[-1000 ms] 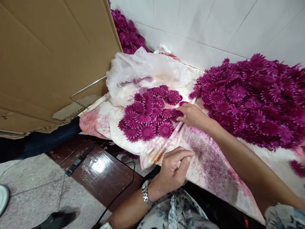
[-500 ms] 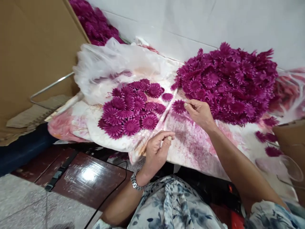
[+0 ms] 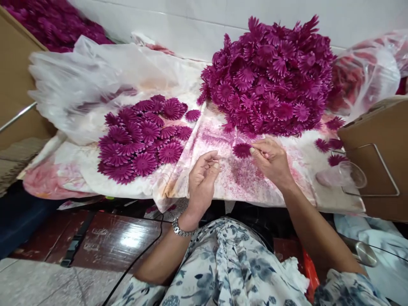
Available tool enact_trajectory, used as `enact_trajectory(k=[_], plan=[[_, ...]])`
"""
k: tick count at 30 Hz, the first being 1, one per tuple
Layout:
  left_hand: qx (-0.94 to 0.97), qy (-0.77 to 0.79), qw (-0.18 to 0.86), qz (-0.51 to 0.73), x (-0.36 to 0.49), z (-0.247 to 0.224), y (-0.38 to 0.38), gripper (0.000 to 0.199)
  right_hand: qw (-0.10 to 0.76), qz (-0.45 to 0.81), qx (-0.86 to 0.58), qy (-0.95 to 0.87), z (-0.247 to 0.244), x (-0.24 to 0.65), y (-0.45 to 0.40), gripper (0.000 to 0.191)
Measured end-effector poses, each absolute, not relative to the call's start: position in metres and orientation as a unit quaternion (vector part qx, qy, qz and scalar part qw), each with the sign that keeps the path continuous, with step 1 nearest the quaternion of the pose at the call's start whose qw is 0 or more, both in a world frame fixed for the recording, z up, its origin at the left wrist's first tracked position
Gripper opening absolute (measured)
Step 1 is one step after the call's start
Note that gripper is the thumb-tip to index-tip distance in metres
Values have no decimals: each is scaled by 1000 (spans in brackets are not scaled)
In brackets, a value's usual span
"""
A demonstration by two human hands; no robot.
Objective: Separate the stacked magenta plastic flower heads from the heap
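Observation:
My right hand [image 3: 272, 161] pinches a single magenta fabric flower piece [image 3: 241, 150] by its edge, between thumb and fingertips, just above the stained cloth. To the left of it, my left hand [image 3: 202, 182] is held up with curled fingers and the thumb pressed near them. Whether anything small is in that pinch cannot be made out. Left of my left hand, a flat, overlapping spread of flower pieces [image 3: 145, 163] lies on the cloth. Beyond my right hand rises a large heap of similar magenta flower pieces [image 3: 270, 80].
White cloth [image 3: 79, 170] with pink stains covers the table. Clear plastic [image 3: 86, 85] lies at the back left, and a cardboard box [image 3: 379, 170] stands at the right. Near it are a clear plastic cup [image 3: 350, 175] and loose flowers [image 3: 337, 160]. A white wall [image 3: 178, 25] closes the back.
The camera view has swung to the right. Both hands have moved rightward over the cloth, the right one still pinching the flower piece, now farther from the flat spread.

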State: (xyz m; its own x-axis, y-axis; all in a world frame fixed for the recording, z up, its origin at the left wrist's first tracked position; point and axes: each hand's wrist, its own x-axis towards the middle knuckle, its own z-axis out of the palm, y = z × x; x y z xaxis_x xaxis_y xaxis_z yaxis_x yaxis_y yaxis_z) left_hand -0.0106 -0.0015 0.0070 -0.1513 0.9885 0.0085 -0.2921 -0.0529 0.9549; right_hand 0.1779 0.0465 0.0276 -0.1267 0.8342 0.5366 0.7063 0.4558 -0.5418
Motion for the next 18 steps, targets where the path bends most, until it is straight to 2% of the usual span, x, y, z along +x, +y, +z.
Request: enact_trajectory(k=[3, 5, 7, 9, 12, 14, 18], plan=[[286, 409, 637, 587, 3, 17, 3, 25, 447, 76, -512, -730, 27, 180, 32, 13], [193, 351, 737, 544, 14, 27, 7, 25, 443, -12, -495, -747, 22, 176, 22, 14], [122, 309, 791, 513, 25, 36, 11, 30, 413, -109, -463, -777, 16, 169, 11, 16], [87, 313, 789, 521, 32, 40, 16, 33, 375, -155, -433, -805, 10, 162, 1, 18], [80, 348, 752, 554, 40, 36, 23, 31, 340, -109, -414, -837, 7, 155, -10, 22], [88, 379, 725, 569, 42, 29, 25, 35, 358, -52, -392, -846, 9, 154, -15, 22], [148, 416, 665, 603, 41, 21, 26, 49, 447, 15, -376, -812, 12, 159, -22, 24]])
